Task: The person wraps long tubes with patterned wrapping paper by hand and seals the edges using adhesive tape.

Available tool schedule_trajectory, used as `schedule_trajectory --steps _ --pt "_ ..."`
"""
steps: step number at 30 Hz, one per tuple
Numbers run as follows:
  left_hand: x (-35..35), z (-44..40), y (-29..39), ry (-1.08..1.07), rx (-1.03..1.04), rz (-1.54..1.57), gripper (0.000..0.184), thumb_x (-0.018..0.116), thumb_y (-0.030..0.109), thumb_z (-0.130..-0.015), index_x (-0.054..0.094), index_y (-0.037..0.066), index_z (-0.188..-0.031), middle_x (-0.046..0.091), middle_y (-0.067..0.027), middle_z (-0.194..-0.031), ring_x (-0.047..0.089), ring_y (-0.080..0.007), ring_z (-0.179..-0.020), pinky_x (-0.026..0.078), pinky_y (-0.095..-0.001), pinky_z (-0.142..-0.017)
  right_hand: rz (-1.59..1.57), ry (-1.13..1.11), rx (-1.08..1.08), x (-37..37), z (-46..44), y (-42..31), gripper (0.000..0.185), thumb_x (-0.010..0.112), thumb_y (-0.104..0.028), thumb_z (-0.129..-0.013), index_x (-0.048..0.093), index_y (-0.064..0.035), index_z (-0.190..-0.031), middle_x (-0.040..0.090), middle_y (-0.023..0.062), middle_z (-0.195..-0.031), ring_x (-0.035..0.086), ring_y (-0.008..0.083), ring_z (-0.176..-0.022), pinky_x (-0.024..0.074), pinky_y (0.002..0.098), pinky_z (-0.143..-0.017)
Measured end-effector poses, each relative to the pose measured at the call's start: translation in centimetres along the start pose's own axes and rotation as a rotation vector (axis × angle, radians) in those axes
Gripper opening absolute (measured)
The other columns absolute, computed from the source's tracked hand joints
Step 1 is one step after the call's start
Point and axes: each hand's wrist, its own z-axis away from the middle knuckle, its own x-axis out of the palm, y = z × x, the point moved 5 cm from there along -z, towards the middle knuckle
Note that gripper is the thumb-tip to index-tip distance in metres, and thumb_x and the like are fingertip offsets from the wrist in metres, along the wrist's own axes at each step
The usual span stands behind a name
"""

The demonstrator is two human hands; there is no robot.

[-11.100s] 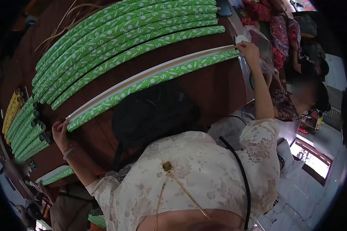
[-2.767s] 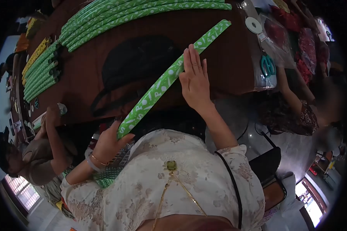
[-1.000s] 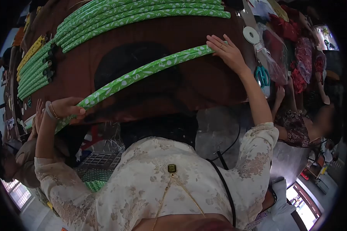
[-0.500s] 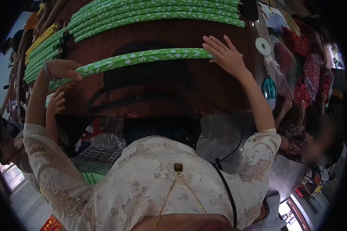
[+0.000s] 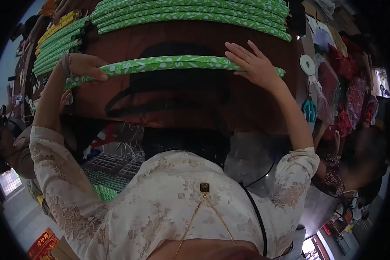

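- Other rolls (image 5: 190, 16) lie beyond, a black bag (image 5: 182, 86) on the surface (image 5: 255, 108).
- My roll (image 5: 169, 63): green, white-patterned.
- Left grip (image 5: 86, 67) curls over it, tightness I can't tell; right grip (image 5: 253, 65) lies spread.

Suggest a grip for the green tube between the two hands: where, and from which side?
I'd take the green tube at mid-length, from above, closing across its narrow width. It is long and slim, lies roughly crosswise in view, and its middle is uncovered, with the left hand and right hand near opposite ends.
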Motion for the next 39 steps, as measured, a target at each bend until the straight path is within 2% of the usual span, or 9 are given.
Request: schedule_trajectory --steps 9,13,16,18,26,28,31,34,39 --pt "0.2 -1.2 -1.0 -0.05 0.062 0.103 0.034 0.058 0.037 -0.083 0.055 0.003 -0.087 0.053 -0.0006 -0.063 0.05 -0.0087 -0.047 0.042 -0.0245 -0.044 0.552 -0.034 -0.245 1.1 0.9 -1.2 0.065 0.057 -0.031 -0.082 0.024 -0.034 -0.138 0.021 -0.0095 -0.145 0.027 0.011 -0.131 0.0128 0.0419 -0.11" --pt "0.0 -1.9 -2.0 0.007 0.053 0.064 0.04 0.058 0.046 -0.081 0.055 0.006 -0.081 0.054 0.0006 -0.064 0.052 -0.0084 -0.058 0.043 -0.0277 -0.054 0.02 0.245 -0.192 -1.1 -1.4 -2.9 0.072 0.06 -0.034 -0.08 0.022 -0.0244 -0.14 0.021 -0.0034 -0.146 0.028 0.0155 -0.131 0.0149 0.0434 -0.109" --pt "0.3 -1.3 0.0 -0.053 0.106 0.07 0.029 0.057 0.034 -0.084 0.053 0.005 -0.082 0.051 -0.0002 -0.061 0.049 -0.0079 -0.049 0.042 -0.0247 -0.042 -0.236 0.218 0.008 -2.5 -3.6 -2.9 0.075 0.061 -0.033 -0.079 0.02 -0.0196 -0.14 0.021 -0.0016 -0.146 0.028 0.0149 -0.131 0.0175 0.0426 -0.109" --pt "0.8 -0.9 0.7 -0.103 0.112 0.102 0.03 0.056 0.035 -0.084 0.052 0.005 -0.081 0.051 0.0 -0.063 0.049 -0.0074 -0.05 0.043 -0.0248 -0.042 0.031 -0.069 -0.078 -0.9 -3.9 -3.3 0.076 0.062 -0.033 -0.078 0.019 -0.0197 -0.141 0.019 -0.0014 -0.146 0.028 0.0142 -0.131 0.0199 0.0411 -0.108" --pt "1.4 -1.2 0.6 -0.123 0.12 0.179 0.03 0.054 0.033 -0.087 0.05 0.004 -0.08 0.051 -0.0016 -0.063 0.05 -0.0095 -0.05 0.043 -0.0274 -0.043 0.265 0.052 -0.251 0.3 -3.2 -3.4 0.067 0.052 -0.029 -0.085 0.016 -0.0255 -0.142 0.016 -0.0069 -0.147 0.026 0.0115 -0.132 0.0097 0.0433 -0.11" --pt "1.6 -1.3 0.5 -0.147 0.139 0.207 0.03 0.054 0.033 -0.087 0.05 0.004 -0.081 0.05 -0.0015 -0.063 0.05 -0.0094 -0.051 0.043 -0.0273 -0.042 0.634 0.025 -0.472 0.4 -2.6 -4.3 0.071 0.054 -0.033 -0.083 0.015 -0.0251 -0.142 0.016 -0.0052 -0.147 0.026 0.0123 -0.132 0.0092 0.0445 -0.11" --pt "1.6 -1.3 0.1 -0.162 0.126 0.203 0.029 0.054 0.032 -0.087 0.05 0.004 -0.082 0.05 -0.0015 -0.064 0.049 -0.009 -0.052 0.044 -0.0276 -0.042 -0.085 0.287 -0.218 -1.7 -4.2 -4.7 0.073 0.058 -0.033 -0.081 0.018 -0.0234 -0.141 0.017 -0.0024 -0.147 0.027 0.0141 -0.132 0.0103 0.0436 -0.11" --pt "1.9 -1.1 0.4 -0.179 0.124 0.229 0.028 0.053 0.032 -0.087 0.049 0.004 -0.083 0.049 -0.0014 -0.064 0.049 -0.0089 -0.051 0.044 -0.0277 -0.042 -0.234 0.161 -0.086 -3.0 -6.9 -5.4 0.073 0.06 -0.033 -0.079 0.021 -0.0216 -0.14 0.019 0.0001 -0.147 0.028 0.0155 -0.131 0.0124 0.0429 -0.11" --pt "2.4 -0.6 0.4 -0.152 0.09 0.178 0.031 0.053 0.039 -0.087 0.05 0.007 -0.085 0.046 0.0031 -0.062 0.044 -0.0063 -0.049 0.041 -0.0237 -0.043 0.094 -0.066 -0.189 -1.0 -7.7 -6.7 0.071 0.06 -0.033 -0.079 0.024 -0.0236 -0.139 0.021 -0.0012 -0.146 0.026 0.0147 -0.132 0.015 0.0422 -0.109"
